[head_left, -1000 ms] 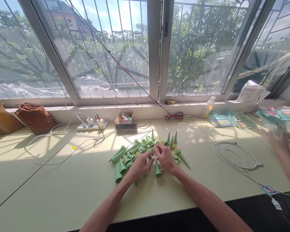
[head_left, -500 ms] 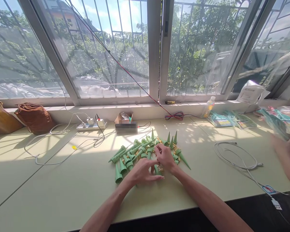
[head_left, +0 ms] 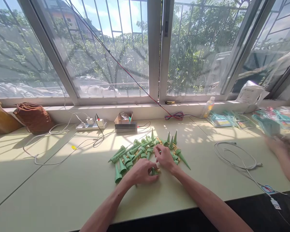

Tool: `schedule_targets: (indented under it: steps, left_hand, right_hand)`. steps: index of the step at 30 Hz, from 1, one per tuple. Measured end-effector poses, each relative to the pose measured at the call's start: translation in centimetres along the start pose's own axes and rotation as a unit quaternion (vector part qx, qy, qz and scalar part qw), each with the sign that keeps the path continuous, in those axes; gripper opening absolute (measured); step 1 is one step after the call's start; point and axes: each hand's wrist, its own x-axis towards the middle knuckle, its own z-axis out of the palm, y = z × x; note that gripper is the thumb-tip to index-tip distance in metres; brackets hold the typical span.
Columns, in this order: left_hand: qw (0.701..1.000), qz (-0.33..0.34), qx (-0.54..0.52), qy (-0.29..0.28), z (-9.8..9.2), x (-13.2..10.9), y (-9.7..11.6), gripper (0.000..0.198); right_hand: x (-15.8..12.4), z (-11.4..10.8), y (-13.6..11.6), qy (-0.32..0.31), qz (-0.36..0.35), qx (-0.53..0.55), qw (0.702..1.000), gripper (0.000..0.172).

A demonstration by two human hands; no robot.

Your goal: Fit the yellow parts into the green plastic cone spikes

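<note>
A pile of green plastic watering spikes [head_left: 140,149], cone-shaped with collars and small yellow-orange parts, lies before me. At its near side my left hand [head_left: 142,171] is closed, thumb and fingers around one green watering spike [head_left: 155,171] whose yellowish end shows past the fingertips. My right hand [head_left: 163,157] reaches into the pile's right part with its fingers curled together; whatever they pinch is hidden. Right of that hand, one spike [head_left: 183,159] lies pointing toward me. Several others [head_left: 171,141] stand point up behind it.
A small cardboard box [head_left: 124,122] and a power strip [head_left: 91,125] sit toward the window. Coiled white cable [head_left: 236,156] lies to the right. Beyond it, another person's hands [head_left: 277,145] handle a teal plastic packet [head_left: 268,124]. A bottle [head_left: 209,107] stands near the sill.
My left hand has drawn slightly left and its fingers have closed around the green spike. My right hand has barely moved. The other person's hands and packet have shifted left.
</note>
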Motion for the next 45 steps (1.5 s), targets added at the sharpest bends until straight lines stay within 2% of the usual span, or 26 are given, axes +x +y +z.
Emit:
schedule_targets:
  steps: [14,22,29,31,36,45]
  left_hand:
    - [0.993,0.003,-0.11,0.044,-1.1,-0.4,-0.9,0.02]
    - [0.988,0.002,-0.154,0.021,-1.3,-0.3,-1.2,0.02]
    - [0.988,-0.004,-0.155,0.01,-1.4,-0.4,-1.2,0.017]
    - [0.989,-0.006,-0.146,0.013,-1.3,-0.4,-1.2,0.016]
    - [0.994,-0.021,-0.108,0.013,-1.0,-0.4,-1.0,0.013]
    - [0.996,-0.021,-0.091,0.011,-1.1,-0.4,-1.0,0.02]
  right_hand:
    - [0.0,0.0,-0.4,-0.004,0.002,0.036,0.999,0.034]
    - [-0.3,-0.1,-1.2,-0.06,-0.001,0.102,0.993,0.033]
    - [-0.2,0.2,-0.7,-0.116,-0.022,0.059,0.991,0.035]
    - [0.0,0.1,-0.6,-0.104,-0.028,0.026,0.994,0.035]
    - [0.3,-0.5,-0.2,-0.019,-0.057,-0.104,0.993,0.033]
    - [0.3,-0.4,0.0,-0.002,-0.061,-0.134,0.989,0.028]
